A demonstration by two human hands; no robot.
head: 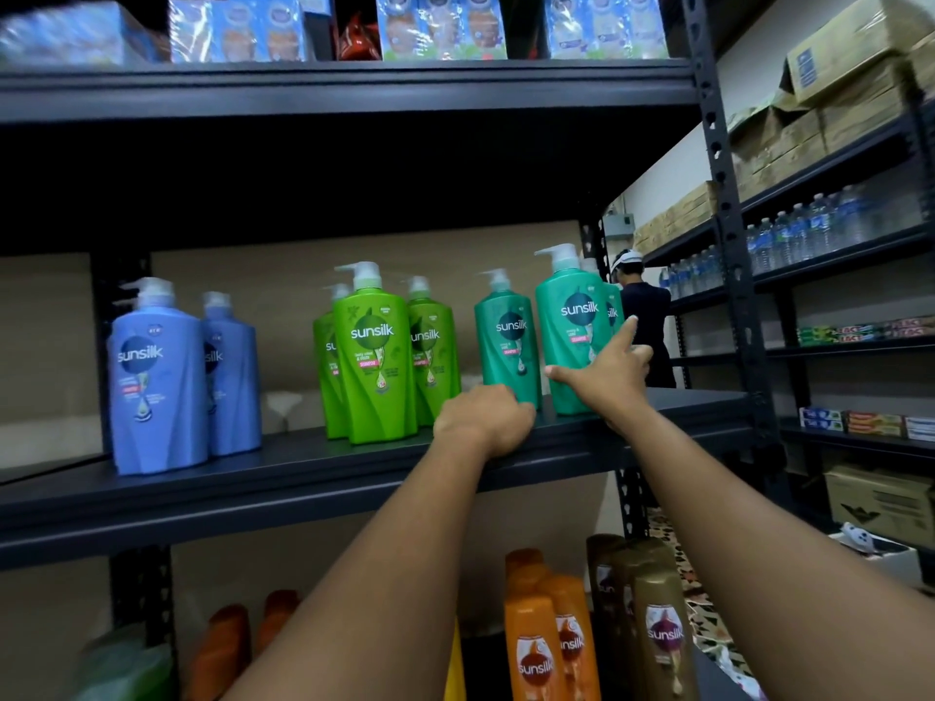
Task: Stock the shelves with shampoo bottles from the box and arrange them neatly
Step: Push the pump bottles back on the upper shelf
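The dark middle shelf [303, 478] carries Sunsilk pump bottles in groups: two blue bottles [157, 376] at the left, three light green bottles [377, 356] in the middle, and teal bottles at the right. My left hand [485, 419] is at the foot of the left teal bottle [508, 341], with its fingers curled round the base. My right hand [607, 374] grips the larger front teal bottle [569, 326] low down. Its thumb lies across the front and its index finger points up along the right side. Another teal bottle [613, 311] stands partly hidden behind it. No box is in view.
The shelf below holds orange bottles [536, 645] and brown-gold bottles [657, 629]. The top shelf carries blue wrapped packs [440, 27]. A shelf upright [728, 245] stands just right of my right hand. Behind it a person [645, 316] stands in the aisle, beside racks of water bottles and cartons.
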